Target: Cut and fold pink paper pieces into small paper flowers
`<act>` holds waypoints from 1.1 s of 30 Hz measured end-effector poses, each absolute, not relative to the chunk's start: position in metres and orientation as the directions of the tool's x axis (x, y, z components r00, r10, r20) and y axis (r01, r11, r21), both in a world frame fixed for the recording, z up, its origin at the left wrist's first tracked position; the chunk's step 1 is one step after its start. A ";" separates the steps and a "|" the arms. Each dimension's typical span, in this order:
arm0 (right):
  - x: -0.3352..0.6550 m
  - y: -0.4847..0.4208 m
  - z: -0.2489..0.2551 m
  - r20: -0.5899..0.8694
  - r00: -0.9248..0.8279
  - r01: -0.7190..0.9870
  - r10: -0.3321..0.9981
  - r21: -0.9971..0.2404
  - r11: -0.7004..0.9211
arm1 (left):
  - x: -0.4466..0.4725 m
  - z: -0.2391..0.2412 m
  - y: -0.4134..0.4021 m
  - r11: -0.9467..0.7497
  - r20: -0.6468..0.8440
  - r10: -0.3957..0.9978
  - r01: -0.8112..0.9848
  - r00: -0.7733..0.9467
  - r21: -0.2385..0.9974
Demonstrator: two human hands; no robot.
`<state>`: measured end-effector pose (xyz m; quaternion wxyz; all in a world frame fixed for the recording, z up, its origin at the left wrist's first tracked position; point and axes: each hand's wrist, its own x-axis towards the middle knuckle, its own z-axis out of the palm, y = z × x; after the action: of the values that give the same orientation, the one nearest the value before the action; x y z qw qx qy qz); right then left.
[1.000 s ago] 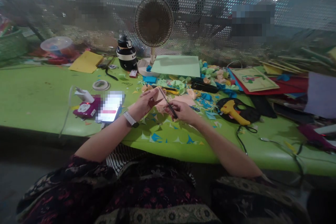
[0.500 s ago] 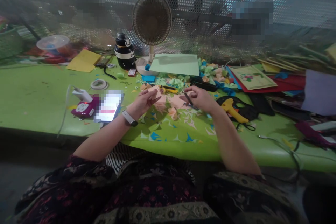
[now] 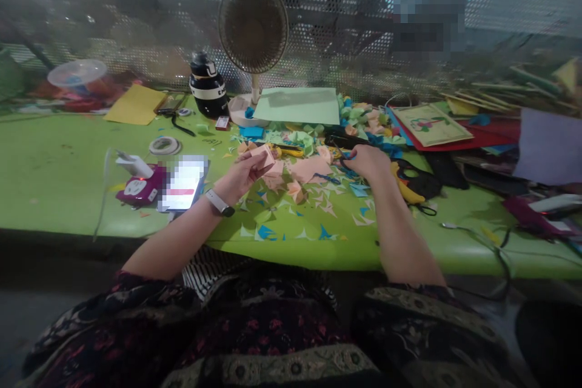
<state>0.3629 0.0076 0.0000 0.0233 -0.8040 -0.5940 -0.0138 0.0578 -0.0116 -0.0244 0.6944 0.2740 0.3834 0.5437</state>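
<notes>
My left hand [image 3: 243,174] is closed on a small peach paper piece [image 3: 262,156], held up between thumb and fingers. Farther right, my right hand [image 3: 370,162] grips scissors [image 3: 341,156] with their dark blades pointing up and left. A peach scrap [image 3: 324,154] is close to the blade tips; whether they touch I cannot tell. Between my hands a larger peach sheet [image 3: 311,168] lies on the green table, with a folded peach piece [image 3: 295,191] in front of it. Small triangular paper offcuts [image 3: 313,209] are scattered toward the table's near edge.
A fan [image 3: 253,27] and a black bottle [image 3: 208,88] stand at the back beside a pale green sheet [image 3: 297,106]. To the left are a lit phone [image 3: 184,182], a purple power socket [image 3: 143,187] and a tape roll [image 3: 164,145]. A yellow-and-black tool [image 3: 411,185] lies right of my wrist.
My right hand has moved right with the scissors, away from the peach sheet. My left hand still holds the paper piece. The whole view has shifted slightly.
</notes>
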 end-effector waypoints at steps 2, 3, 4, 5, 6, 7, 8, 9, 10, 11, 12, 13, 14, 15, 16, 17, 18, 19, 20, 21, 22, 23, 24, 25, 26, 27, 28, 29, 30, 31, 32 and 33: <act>0.364 0.008 -0.001 0.023 0.303 0.953 0.953 -0.009 -0.303 | 0.058 -0.025 -0.011 0.258 -0.227 0.966 -0.538 0.125 0.803; 0.365 0.009 -0.002 0.003 0.301 0.954 0.954 -0.007 -0.301 | 0.057 -0.025 -0.011 0.258 -0.223 0.966 -0.535 0.131 0.804; 0.367 0.010 -0.003 -0.020 0.294 0.956 0.956 -0.008 -0.294 | 0.057 -0.026 -0.011 0.258 -0.219 0.966 -0.533 0.137 0.806; 0.369 0.010 -0.004 -0.042 0.283 0.959 0.958 -0.012 -0.284 | 0.057 -0.026 -0.011 0.258 -0.216 0.966 -0.533 0.140 0.806; 0.371 0.011 -0.004 -0.062 0.270 0.962 0.961 -0.018 -0.271 | 0.057 -0.027 -0.011 0.258 -0.215 0.966 -0.533 0.143 0.806; 0.373 0.011 -0.003 -0.068 0.255 0.966 0.965 -0.024 -0.257 | 0.057 -0.028 -0.011 0.258 -0.213 0.966 -0.533 0.147 0.806; 0.374 0.010 -0.002 -0.053 0.241 0.969 0.969 -0.032 -0.243 | 0.057 -0.028 -0.011 0.259 -0.209 0.966 -0.531 0.153 0.807; 0.373 0.009 0.000 -0.012 0.230 0.972 0.973 -0.048 -0.230 | 0.057 -0.029 -0.012 0.259 -0.204 0.966 -0.529 0.161 0.808; 0.369 0.006 0.001 0.053 0.215 0.974 0.975 -0.079 -0.211 | 0.057 -0.030 -0.012 0.260 -0.198 0.965 -0.524 0.173 0.811; 0.364 0.004 0.003 0.135 0.197 0.975 0.971 -0.130 -0.180 | 0.057 -0.030 -0.013 0.262 -0.191 0.964 -0.519 0.187 0.814; 0.355 0.000 0.004 0.228 0.172 0.971 0.958 -0.203 -0.126 | 0.058 -0.031 -0.014 0.264 -0.186 0.962 -0.514 0.199 0.816; 0.344 -0.004 0.005 0.309 0.125 0.957 0.943 -0.288 -0.033 | 0.058 -0.032 -0.014 0.268 -0.184 0.960 -0.508 0.209 0.819; 0.332 -0.010 0.005 0.370 0.053 0.925 0.927 -0.368 0.094 | 0.058 -0.032 -0.015 0.272 -0.184 0.958 -0.500 0.218 0.822; 0.318 -0.015 0.003 0.414 -0.021 0.874 0.910 -0.435 0.218 | 0.058 -0.033 -0.016 0.276 -0.186 0.956 -0.489 0.225 0.827; 0.304 -0.021 0.001 0.452 -0.090 0.819 0.887 -0.473 0.324 | 0.058 -0.033 -0.016 0.281 -0.187 0.954 -0.477 0.235 0.833; 0.290 -0.027 -0.002 0.475 -0.157 0.773 0.866 -0.487 0.407 | 0.058 -0.033 -0.017 0.283 -0.183 0.951 -0.466 0.248 0.838; 0.278 -0.032 -0.005 0.475 -0.232 0.729 0.849 -0.493 0.475 | 0.058 -0.033 -0.017 0.281 -0.175 0.949 -0.458 0.262 0.844; 0.268 -0.037 -0.008 0.448 -0.315 0.693 0.836 -0.493 0.526 | 0.058 -0.034 -0.017 0.278 -0.165 0.947 -0.452 0.275 0.847; 0.260 -0.040 -0.011 0.431 -0.360 0.674 0.827 -0.492 0.550 | 0.058 -0.034 -0.017 0.274 -0.156 0.946 -0.450 0.283 0.850; 0.254 -0.042 -0.014 0.411 -0.395 0.663 0.821 -0.491 0.565 | 0.058 -0.034 -0.017 0.272 -0.151 0.946 -0.448 0.287 0.852; 0.250 -0.043 -0.017 0.391 -0.419 0.661 0.819 -0.487 0.571 | 0.058 -0.035 -0.017 0.271 -0.151 0.946 -0.445 0.286 0.853; 0.249 -0.043 -0.019 0.378 -0.428 0.664 0.821 -0.485 0.569 | 0.058 -0.035 -0.017 0.274 -0.157 0.946 -0.441 0.283 0.855; 0.248 -0.042 -0.021 0.368 -0.433 0.667 0.823 -0.483 0.567 | 0.058 -0.035 -0.017 0.277 -0.165 0.946 -0.434 0.279 0.857; 0.249 -0.040 -0.024 0.363 -0.435 0.669 0.824 -0.482 0.566 | 0.059 -0.036 -0.018 0.281 -0.170 0.945 -0.426 0.279 0.860; 0.250 -0.038 -0.025 0.363 -0.436 0.668 0.824 -0.482 0.566 | 0.059 -0.036 -0.018 0.280 -0.171 0.945 -0.420 0.279 0.863; 0.250 -0.037 -0.027 0.364 -0.438 0.667 0.822 -0.482 0.569 | 0.059 -0.036 -0.018 0.277 -0.168 0.945 -0.416 0.280 0.866; 0.251 -0.035 -0.028 0.367 -0.441 0.664 0.819 -0.480 0.573 | 0.059 -0.036 -0.018 0.271 -0.162 0.946 -0.414 0.280 0.869; 0.252 -0.034 -0.029 0.372 -0.444 0.662 0.816 -0.478 0.578 | 0.059 -0.036 -0.019 0.265 -0.156 0.948 -0.415 0.278 0.871; 0.251 -0.033 -0.029 0.378 -0.445 0.658 0.812 -0.477 0.582 | 0.060 -0.036 -0.019 0.259 -0.151 0.949 -0.415 0.276 0.872; 0.251 -0.033 -0.030 0.384 -0.447 0.652 0.808 -0.478 0.588 | 0.060 -0.036 -0.020 0.253 -0.146 0.951 -0.413 0.273 0.875; 0.250 -0.033 -0.031 0.393 -0.449 0.643 0.803 -0.482 0.595 | 0.061 -0.036 -0.020 0.247 -0.142 0.952 -0.410 0.270 0.878; 0.249 -0.033 -0.031 0.402 -0.451 0.630 0.797 -0.489 0.603 | 0.061 -0.035 -0.021 0.241 -0.136 0.953 -0.404 0.271 0.882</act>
<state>0.2493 -0.0326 -0.0312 0.3075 -0.4244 -0.8408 0.1356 0.0607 -0.0206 -0.0351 0.7004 0.3804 0.3605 0.4845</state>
